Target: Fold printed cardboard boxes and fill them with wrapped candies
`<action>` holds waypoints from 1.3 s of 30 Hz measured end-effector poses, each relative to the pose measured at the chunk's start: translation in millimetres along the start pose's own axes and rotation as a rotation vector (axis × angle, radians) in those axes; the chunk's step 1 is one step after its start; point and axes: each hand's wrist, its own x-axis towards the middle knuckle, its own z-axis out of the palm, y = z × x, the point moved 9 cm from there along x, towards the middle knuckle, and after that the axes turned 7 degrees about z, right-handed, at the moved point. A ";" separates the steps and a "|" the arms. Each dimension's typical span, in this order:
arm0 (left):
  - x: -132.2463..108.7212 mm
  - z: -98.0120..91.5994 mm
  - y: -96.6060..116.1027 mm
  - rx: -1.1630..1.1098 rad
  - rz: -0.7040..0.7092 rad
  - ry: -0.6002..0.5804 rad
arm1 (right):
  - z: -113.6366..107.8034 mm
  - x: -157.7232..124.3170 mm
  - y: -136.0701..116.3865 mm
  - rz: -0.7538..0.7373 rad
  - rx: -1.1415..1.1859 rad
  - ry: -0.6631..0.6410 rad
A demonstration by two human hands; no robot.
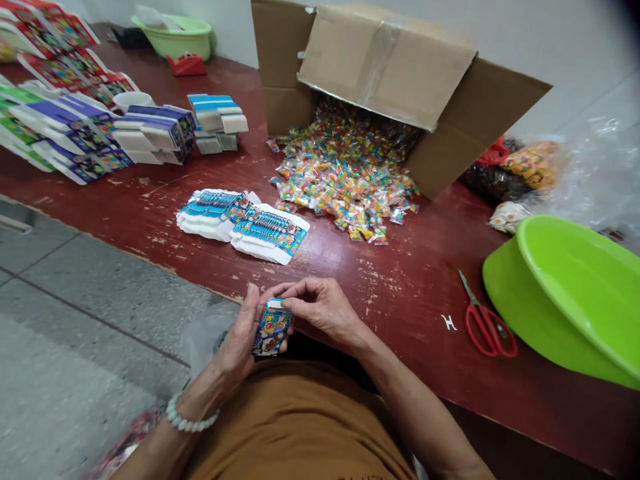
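Observation:
A small blue printed carton (273, 330) is held upright close to my body, at the table's front edge. Wrapped around its sides is my left hand (245, 327), with a beaded bracelet on the wrist. My right hand (320, 307) pinches the white flap at the carton's top with thumb and fingers. Beyond the hands lie two rows of flattened blue cartons (270, 233), fanned over one another. Behind them, small clear packets of colourful candy (345, 180) spill out of a cardboard box (390, 63) lying on its side.
Red-handled scissors (487, 327) and a white paper scrap (449, 323) lie at the right beside a tilted green basin (575, 300). Stacks of purple cartons (155, 130) and red cartons (65, 63) stand at the left. A pale green tub (175, 40) sits behind a red tape dispenser (187, 65).

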 end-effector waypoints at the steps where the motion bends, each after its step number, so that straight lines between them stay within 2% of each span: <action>1: 0.0 -0.4 -1.0 -0.003 -0.015 -0.004 | 1.3 -0.3 -3.6 -0.031 -0.028 -0.019; 6: 0.5 -4.6 -3.0 -0.044 -0.087 0.048 | 4.0 -10.9 -26.6 -0.333 -0.364 0.006; 10: 2.1 -12.1 3.6 -0.061 -0.051 0.114 | 10.1 -14.3 -15.6 -0.354 -0.375 0.018; 13: -1.9 -27.4 8.6 0.022 0.023 0.165 | 15.6 -0.6 -5.0 -0.346 -0.346 -0.053; 14: -5.2 -33.6 9.1 0.079 0.046 0.170 | 11.0 10.1 -2.9 -0.329 -0.356 -0.041; 16: -15.1 -51.7 8.5 0.221 0.079 0.207 | -12.9 39.0 -2.9 -0.279 -0.427 0.101; 18: -28.8 -79.2 9.1 0.376 0.110 0.314 | -46.5 68.6 -10.4 -0.232 -0.560 0.333; 20: -44.1 -108.4 17.5 0.540 0.195 0.444 | -66.2 94.6 -20.2 -0.212 -0.704 0.442; 23: -60.4 -137.6 32.7 0.698 0.324 0.544 | -74.5 121.5 -25.6 -0.144 -0.889 0.468; 26: -64.2 -149.4 39.2 0.700 0.350 0.585 | -74.9 130.1 -21.8 -0.069 -0.934 0.480; 28: -60.7 -143.4 45.1 0.705 0.397 0.585 | -81.1 125.9 -21.1 -0.080 -0.789 0.550; 30: -54.5 -127.5 56.6 0.734 0.511 0.569 | -91.6 116.6 -17.3 -0.109 -0.497 0.597; 32: -48.1 -107.2 72.6 0.755 0.667 0.557 | -97.3 104.8 -11.9 -0.118 -0.256 0.565; 34: -36.7 -86.9 84.3 0.718 0.744 0.499 | -94.4 89.4 -11.0 -0.115 -0.131 0.463; 35: -25.9 -76.5 84.5 0.658 0.707 0.418 | -89.2 80.1 -13.1 -0.123 -0.077 0.388; 36: -12.7 -64.1 78.8 0.566 0.609 0.292 | -81.4 70.3 -16.2 -0.133 -0.001 0.293; 38: 7.4 -29.0 53.1 0.337 0.309 -0.032 | -60.0 50.2 -24.5 -0.151 0.147 0.080; 39: 9.2 -8.2 38.5 0.233 0.159 -0.195 | -48.5 40.9 -28.0 -0.147 0.195 -0.016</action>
